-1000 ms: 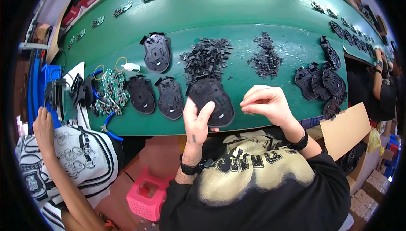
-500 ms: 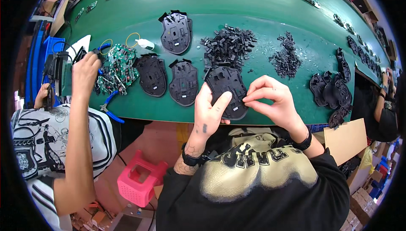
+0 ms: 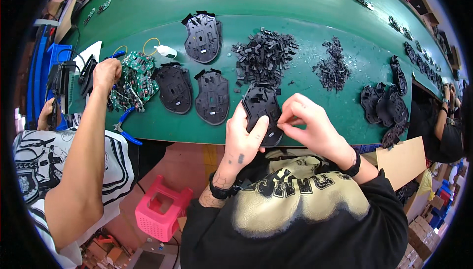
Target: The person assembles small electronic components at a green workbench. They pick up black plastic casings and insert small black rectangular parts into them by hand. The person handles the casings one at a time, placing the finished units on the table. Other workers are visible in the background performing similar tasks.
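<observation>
My left hand grips a black plastic mouse shell, thumb across its face and fingers underneath. The shell hangs just above the table's near edge, tilted, its inner side up. Beside its right edge is my right hand, thumb and fingertips pinched together; anything between them is too small or hidden to make out. Just beyond the shell lies a heap of small black plastic parts. To the left, more mouse shells rest on the green table, one darker and others stacked farther back.
A pile of finer black bits and several curved black covers lie to the right. At left are green circuit boards, blue-handled pliers and a white bottle. A co-worker's hand reaches over the boards.
The shell in my left hand has come slightly nearer and turned a little. My right hand has shifted left against its edge. The co-worker's hand has moved right, toward the boards.
</observation>
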Demonstrator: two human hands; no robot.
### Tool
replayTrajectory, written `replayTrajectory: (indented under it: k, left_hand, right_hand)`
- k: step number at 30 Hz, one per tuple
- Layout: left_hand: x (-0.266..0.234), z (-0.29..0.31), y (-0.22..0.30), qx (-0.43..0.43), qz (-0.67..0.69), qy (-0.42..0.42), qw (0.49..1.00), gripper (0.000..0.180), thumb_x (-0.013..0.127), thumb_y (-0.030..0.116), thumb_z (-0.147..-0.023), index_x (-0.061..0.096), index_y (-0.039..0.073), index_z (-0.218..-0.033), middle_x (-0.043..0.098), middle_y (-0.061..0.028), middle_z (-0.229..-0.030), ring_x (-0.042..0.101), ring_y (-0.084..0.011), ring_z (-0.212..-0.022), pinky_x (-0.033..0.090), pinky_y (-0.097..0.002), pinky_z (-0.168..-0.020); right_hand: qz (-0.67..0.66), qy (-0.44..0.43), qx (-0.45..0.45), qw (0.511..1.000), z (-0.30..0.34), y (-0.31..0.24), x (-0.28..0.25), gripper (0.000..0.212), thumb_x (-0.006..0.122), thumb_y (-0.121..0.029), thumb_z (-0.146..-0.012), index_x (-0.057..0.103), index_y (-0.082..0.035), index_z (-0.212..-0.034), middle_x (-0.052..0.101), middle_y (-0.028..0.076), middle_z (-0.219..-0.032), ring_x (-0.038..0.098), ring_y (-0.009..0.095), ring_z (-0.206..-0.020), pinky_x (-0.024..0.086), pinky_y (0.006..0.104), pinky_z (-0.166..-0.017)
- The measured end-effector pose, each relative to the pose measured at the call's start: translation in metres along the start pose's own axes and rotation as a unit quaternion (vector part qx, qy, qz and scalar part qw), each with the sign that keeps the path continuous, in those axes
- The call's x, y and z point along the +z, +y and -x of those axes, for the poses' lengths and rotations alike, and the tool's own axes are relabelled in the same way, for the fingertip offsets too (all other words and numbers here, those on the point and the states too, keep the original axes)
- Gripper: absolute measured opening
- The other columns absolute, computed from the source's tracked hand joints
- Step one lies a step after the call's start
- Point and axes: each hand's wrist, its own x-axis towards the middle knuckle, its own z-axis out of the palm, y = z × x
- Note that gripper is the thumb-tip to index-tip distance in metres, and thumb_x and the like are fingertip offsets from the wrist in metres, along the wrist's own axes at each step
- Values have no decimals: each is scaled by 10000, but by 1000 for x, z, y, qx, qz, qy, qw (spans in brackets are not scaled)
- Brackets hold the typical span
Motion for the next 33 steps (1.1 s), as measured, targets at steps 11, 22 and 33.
replayTrajectory:
  k: [11,22,33]
  left_hand:
    - [-17,2,-8,55,83,48,994,306,553,80,-921,437,12,-1196,637,-86,-917,598,-94,-544,462,-203,-375]
    - [-11,-13,-24,118,75,15,990,300,514,115,-937,533,-21,-1204,648,-38,-927,579,-52,-655,448,-186,-471]
    - [53,-35,3,181,-29,-79,980,504,570,79,-912,360,-45,-1353,613,-111,-1130,613,-135,-928,512,-283,-814]
  right_hand:
    - [184,140,-52,972,-31,24,-5,142,733,-86,-757,678,-33,-877,586,71,-789,605,182,-667,494,297,-622]
    - [-93,119,33,988,-16,8,-24,123,689,15,-792,708,-1,-912,676,57,-865,641,93,-765,519,222,-677]
    - [-51,218,-27,974,0,-2,-60,106,776,-52,-718,716,-55,-807,645,29,-895,604,111,-824,482,244,-685]
